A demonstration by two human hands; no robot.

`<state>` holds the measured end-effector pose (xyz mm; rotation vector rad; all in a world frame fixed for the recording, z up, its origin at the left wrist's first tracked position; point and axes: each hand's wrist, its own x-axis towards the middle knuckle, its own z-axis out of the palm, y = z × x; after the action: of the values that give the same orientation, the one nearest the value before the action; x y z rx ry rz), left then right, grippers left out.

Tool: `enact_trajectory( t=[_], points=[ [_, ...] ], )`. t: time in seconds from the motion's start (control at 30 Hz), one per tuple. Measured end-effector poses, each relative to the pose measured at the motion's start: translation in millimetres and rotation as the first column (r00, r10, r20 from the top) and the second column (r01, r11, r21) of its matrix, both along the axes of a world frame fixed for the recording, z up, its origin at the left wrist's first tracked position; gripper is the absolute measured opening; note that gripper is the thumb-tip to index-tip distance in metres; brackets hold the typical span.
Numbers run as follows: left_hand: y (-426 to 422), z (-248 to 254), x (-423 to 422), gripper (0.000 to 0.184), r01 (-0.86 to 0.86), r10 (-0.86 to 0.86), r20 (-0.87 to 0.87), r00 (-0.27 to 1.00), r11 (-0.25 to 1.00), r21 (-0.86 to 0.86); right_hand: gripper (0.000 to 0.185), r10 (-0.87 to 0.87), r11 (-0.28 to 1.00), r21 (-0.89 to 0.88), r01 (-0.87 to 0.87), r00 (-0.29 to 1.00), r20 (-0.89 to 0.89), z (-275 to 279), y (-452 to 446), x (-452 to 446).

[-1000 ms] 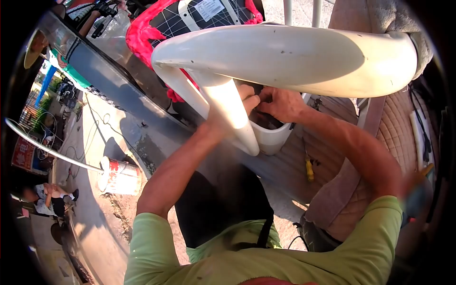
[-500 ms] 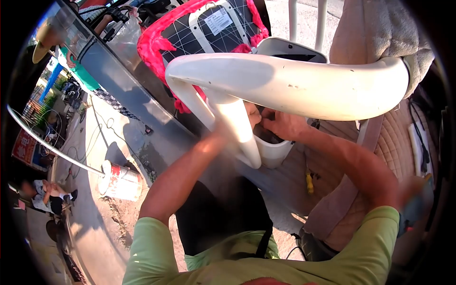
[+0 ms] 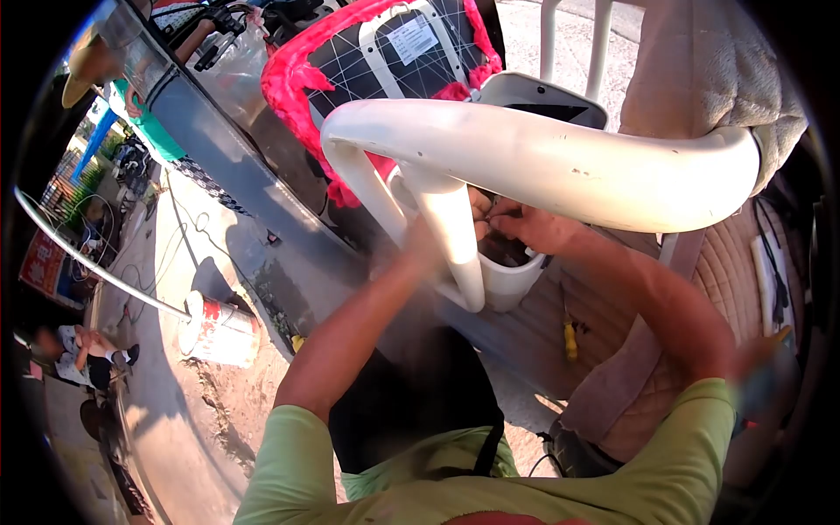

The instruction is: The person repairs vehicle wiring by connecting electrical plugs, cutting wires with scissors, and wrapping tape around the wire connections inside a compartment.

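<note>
A thick white tubular frame arches in front of me. Below it is a white plastic housing with a dark interior, and both hands work at its opening. My right hand reaches in from the right with its thumb and fingers pinched together. Facing it, my left hand is partly hidden behind the frame's white upright, only its curled fingers showing. The fingertips of both hands nearly meet; whatever small thing is between them cannot be made out. A screwdriver with a yellow handle lies on the quilted brown cover nearby.
Behind the frame, a tilted-up seat has pink furry trim. A grey metal beam runs diagonally at left. Beyond it are a paint-stained white bucket with a pole, loose cables, a person in green and a seated person.
The view has shifted slightly, so the frame sits a little further right and lower. My hands stay at the housing opening, the left fingers now closer to the right fingertips.
</note>
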<state>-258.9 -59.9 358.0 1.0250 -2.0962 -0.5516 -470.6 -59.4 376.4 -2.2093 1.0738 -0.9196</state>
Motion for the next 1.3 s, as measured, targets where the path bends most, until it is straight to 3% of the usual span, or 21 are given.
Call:
enact_trajectory(
  t=[0.07,0.1,0.17,0.23,0.27,0.37,0.43,0.47,0.53,0.6,0.67,0.73,0.83,0.87,1.0,1.07,1.17,1.2,1.3],
  points=[
    [4.9,2.1,-2.9,0.021,-0.088,0.090,0.044,0.995,0.994,-0.059,0.017,0.058,0.973,0.222,-0.065,0.998,0.036,-3.1,-8.3,-6.4],
    [4.4,-0.7,-3.1,0.020,-0.076,0.075,-0.046,0.996,0.997,-0.011,0.017,0.075,0.926,0.367,-0.091,0.996,0.058,2.7,-8.7,-6.3],
    [-3.7,-15.9,-0.5,0.019,0.009,0.035,-0.334,0.942,0.992,0.130,0.018,0.069,0.985,0.162,-0.059,0.996,-0.057,13.0,-1.0,-4.1],
    [-4.8,-22.8,1.5,0.018,0.025,0.042,-0.441,0.896,0.989,0.144,0.019,0.068,0.997,0.036,-0.065,0.994,-0.083,4.3,-3.0,-4.7],
    [-5.5,-25.4,2.3,0.017,0.043,0.044,-0.499,0.865,0.986,0.161,0.020,0.078,0.997,0.013,-0.078,0.995,-0.057,-22.4,-14.4,-10.1],
    [-5.6,-25.4,2.4,0.014,0.132,0.053,-0.644,0.763,0.963,0.235,0.020,0.016,0.990,0.143,-0.004,0.996,-0.084,-12.5,-12.8,-9.5],
    [-6.2,-24.7,2.9,0.012,0.223,0.073,-0.739,0.670,0.930,0.294,0.021,-0.011,1.000,0.010,0.012,0.996,-0.084,-21.9,-15.3,-9.1],
    [-6.8,-25.1,3.6,0.012,0.279,0.085,-0.783,0.616,0.906,0.318,0.021,-0.002,0.979,-0.204,-0.009,0.998,-0.055,-50.8,-28.0,-14.1],
    [-7.6,-26.0,4.7,0.010,0.392,0.117,-0.860,0.497,0.854,0.342,0.022,0.007,0.957,-0.290,-0.018,0.999,-0.040,-56.9,-29.8,-14.0],
    [-5.9,-24.2,5.0,0.009,0.461,0.152,-0.898,0.413,0.816,0.350,0.023,-0.005,0.992,-0.129,-0.002,0.998,-0.055,-55.4,-24.3,-13.4],
    [-4.4,-18.4,4.1,0.009,0.411,0.156,-0.881,0.446,0.839,0.356,0.023,-0.024,0.988,-0.153,0.016,0.998,-0.050,-43.9,-17.4,-7.8],
    [0.8,-4.6,0.4,0.006,0.255,0.127,-0.787,0.604,0.905,0.341,0.022,-0.037,0.990,-0.140,0.028,0.998,-0.059,-37.3,-16.2,-4.2],
    [2.2,4.7,-6.5,0.007,0.010,0.074,-0.503,0.861,0.987,0.163,0.020,-0.057,0.998,-0.028,0.055,0.996,-0.072,-31.1,-12.4,-0.4],
    [2.3,7.0,-8.1,0.008,-0.056,0.083,-0.386,0.919,0.995,0.080,0.019,-0.071,0.996,-0.064,0.067,0.996,-0.050,-28.3,-8.3,0.3],
    [-4.0,6.1,-9.1,0.014,-0.041,0.022,-0.144,0.989,0.991,-0.128,0.018,-0.070,0.992,-0.113,0.059,0.993,-0.095,-12.0,-2.1,-0.8],
    [-8.9,-1.8,-9.1,0.010,-0.028,0.009,-0.116,0.993,0.986,-0.164,0.018,-0.043,0.997,-0.065,0.035,0.991,-0.125,-25.0,-12.4,-7.2],
    [-8.0,-12.3,-4.9,0.015,-0.019,0.006,-0.087,0.996,0.988,-0.153,0.018,-0.005,0.999,0.046,0.011,0.992,-0.126,-25.0,-18.6,-10.5],
    [-7.0,-14.0,-3.4,0.025,-0.027,0.025,-0.010,1.000,0.983,-0.181,0.019,-0.003,1.000,0.028,0.006,0.993,-0.117,-22.8,-18.3,-9.3],
    [-4.0,-18.8,-6.3,0.036,-0.044,0.039,-0.053,0.998,0.994,-0.104,0.021,-0.001,0.998,-0.070,-0.005,0.996,-0.088,-17.7,-15.7,-5.1]
  ],
)
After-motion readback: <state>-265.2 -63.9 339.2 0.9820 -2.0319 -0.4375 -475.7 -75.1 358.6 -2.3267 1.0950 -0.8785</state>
